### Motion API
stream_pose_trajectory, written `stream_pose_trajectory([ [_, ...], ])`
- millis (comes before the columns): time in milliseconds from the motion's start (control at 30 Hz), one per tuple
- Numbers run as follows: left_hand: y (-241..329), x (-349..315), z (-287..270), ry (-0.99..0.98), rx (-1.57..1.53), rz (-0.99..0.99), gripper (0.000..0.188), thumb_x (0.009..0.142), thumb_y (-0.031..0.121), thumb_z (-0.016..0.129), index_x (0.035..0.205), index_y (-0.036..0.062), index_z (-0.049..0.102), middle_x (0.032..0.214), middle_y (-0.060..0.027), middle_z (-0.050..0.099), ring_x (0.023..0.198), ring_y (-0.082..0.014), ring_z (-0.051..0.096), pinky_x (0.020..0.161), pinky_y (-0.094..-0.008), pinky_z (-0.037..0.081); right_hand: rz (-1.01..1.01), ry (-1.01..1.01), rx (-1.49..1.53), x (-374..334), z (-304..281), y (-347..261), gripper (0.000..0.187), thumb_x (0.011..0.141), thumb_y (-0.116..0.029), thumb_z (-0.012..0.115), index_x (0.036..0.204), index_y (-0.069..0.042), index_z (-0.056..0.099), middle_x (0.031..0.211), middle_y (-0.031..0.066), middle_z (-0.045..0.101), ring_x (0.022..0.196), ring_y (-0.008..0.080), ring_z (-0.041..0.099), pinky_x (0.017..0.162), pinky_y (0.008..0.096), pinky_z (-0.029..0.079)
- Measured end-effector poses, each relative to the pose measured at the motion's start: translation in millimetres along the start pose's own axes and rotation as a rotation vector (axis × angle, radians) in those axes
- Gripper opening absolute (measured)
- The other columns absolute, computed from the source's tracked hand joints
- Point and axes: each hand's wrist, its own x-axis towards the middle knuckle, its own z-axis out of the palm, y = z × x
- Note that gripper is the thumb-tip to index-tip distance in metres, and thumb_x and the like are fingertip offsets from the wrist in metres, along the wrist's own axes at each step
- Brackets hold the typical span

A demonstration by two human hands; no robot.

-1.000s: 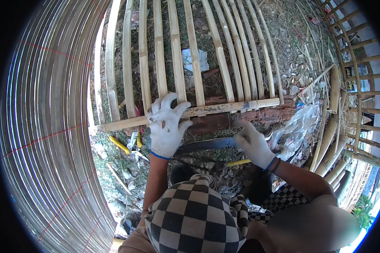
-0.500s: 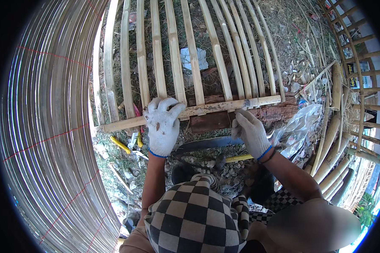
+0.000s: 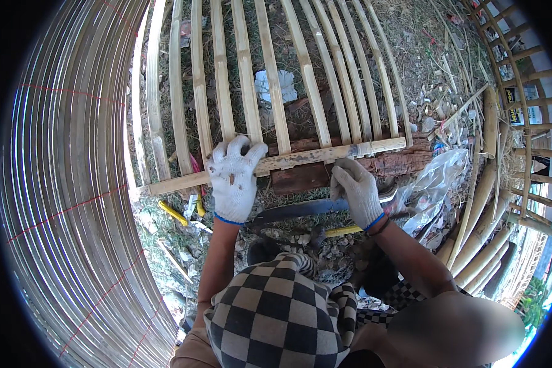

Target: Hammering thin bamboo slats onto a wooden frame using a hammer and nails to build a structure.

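Observation:
My left hand (image 3: 233,181), in a white glove with a blue cuff, lies over a pale bamboo crossbar (image 3: 300,158). Its fingers bend over the bar where the slats meet it. The bar joins the near ends of several long bamboo slats (image 3: 246,67). At the bar's near edge, right of its middle, my gloved right hand (image 3: 357,191) has its fingers curled and pinched together. What sits between those fingertips is hidden. Beneath the bar lies a reddish-brown wood block (image 3: 300,179). A wide dark blade (image 3: 303,210) rests on the ground between my hands.
A screen of thin strips tied with red string (image 3: 73,184) rises at left. Yellow-handled tools (image 3: 173,212) lie on the littered ground. Clear plastic (image 3: 432,181) and bamboo poles (image 3: 486,184) lie right. Checkered cloth (image 3: 276,306) fills the lower middle.
The slat frame has shifted slightly left in view. My right hand has drawn in a little, its fingers more curled by the bar. My left hand keeps its place on the bar.

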Motion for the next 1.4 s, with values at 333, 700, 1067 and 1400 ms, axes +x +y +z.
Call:
stream_pose_trajectory([
  [333,-6,3,3,-0.022,0.07,0.102,0.065,0.071,-0.007,0.067,0.123,0.0291,0.083,0.146,-0.0048,0.063,0.13,-0.0353,0.056,0.103,-0.0489,0.044,0.009,-0.038,-0.033,1,1,-8,0.024,0.112,-0.018,0.062,0.122,0.003,0.063,0.078,0.0045,0.067,0.062,0.0117,0.063,0.059,0.0272,0.051],
  [700,-9,12,-18,-0.006,0.06,0.152,0.068,0.07,-0.008,0.067,0.123,0.0319,0.081,0.142,-0.0017,0.067,0.13,-0.0327,0.062,0.1,-0.047,0.044,0.038,-0.08,0.067,-4,23,-13,0.018,0.109,-0.015,0.065,0.116,0.002,0.065,0.078,0.0056,0.069,0.059,0.0133,0.066,0.053,0.0283,0.052],
  [1067,-13,10,-15,-0.044,0.037,0.127,0.069,0.07,-0.01,0.067,0.123,0.0309,0.081,0.141,-0.0024,0.068,0.129,-0.0333,0.063,0.099,-0.0475,0.045,0.024,-0.08,0.006,-14,42,-8,0.029,0.109,-0.014,0.067,0.13,0.003,0.062,0.073,0.0031,0.068,0.058,0.0093,0.063,0.051,0.0268,0.051],
  [1400,-27,5,-10,-0.024,0.02,0.16,0.069,0.07,-0.012,0.067,0.124,0.0282,0.081,0.142,-0.0034,0.067,0.128,-0.0331,0.062,0.103,-0.0491,0.046,0.063,-0.145,-0.161,-7,30,-4,0.047,0.108,-0.016,0.068,0.148,0.005,0.055,0.075,0.0049,0.07,0.059,0.0089,0.065,0.052,0.0275,0.053],
])
